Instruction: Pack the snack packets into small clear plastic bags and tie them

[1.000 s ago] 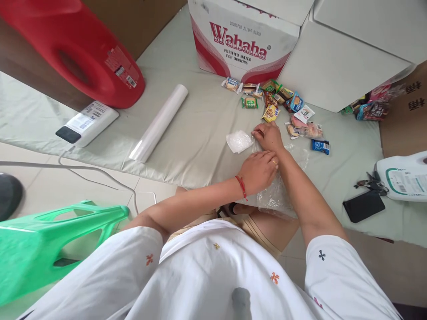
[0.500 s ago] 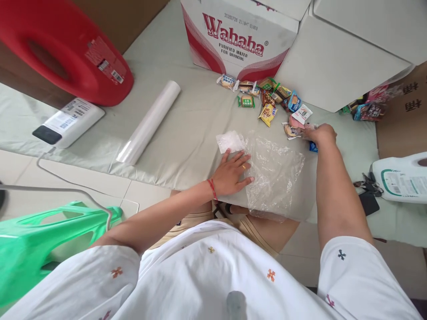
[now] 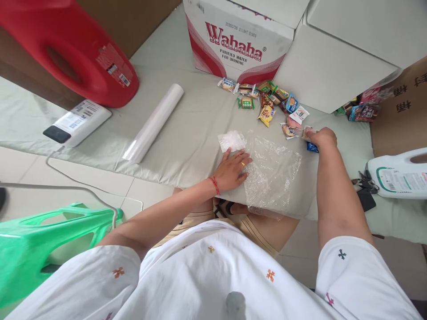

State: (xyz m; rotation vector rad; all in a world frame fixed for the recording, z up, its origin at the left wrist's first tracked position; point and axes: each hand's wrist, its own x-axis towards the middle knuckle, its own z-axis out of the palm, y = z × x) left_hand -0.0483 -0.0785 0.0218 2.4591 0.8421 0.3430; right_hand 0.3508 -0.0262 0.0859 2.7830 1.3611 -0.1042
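My left hand (image 3: 232, 170) lies flat with its fingers spread, touching the left edge of a sheet of clear plastic film (image 3: 271, 173) and the lower edge of a small white packet (image 3: 231, 141). The film hangs slightly over the table's front edge. At the right, my right hand (image 3: 324, 137) pinches a small wrapped snack (image 3: 308, 132), largely covered by the fingers. A blue wrapped snack (image 3: 312, 147) lies just under that hand. To its left is a loose group of small wrapped snacks, among them a yellow packet (image 3: 266, 115) and a white packet (image 3: 299, 114).
A clear film roll (image 3: 153, 123), a white power bank (image 3: 78, 123) with a cable and a red jug (image 3: 100, 66) are at the left. Behind stands a Wahaha carton (image 3: 238, 49). A white bottle (image 3: 398, 174) and keys (image 3: 365, 183) lie right; a green stool (image 3: 40, 249) stands lower left.
My right hand has drawn slightly away from the snack group, and the wrapped snack in its fingers shows more. My left hand stays on the film. The view has shifted a little.
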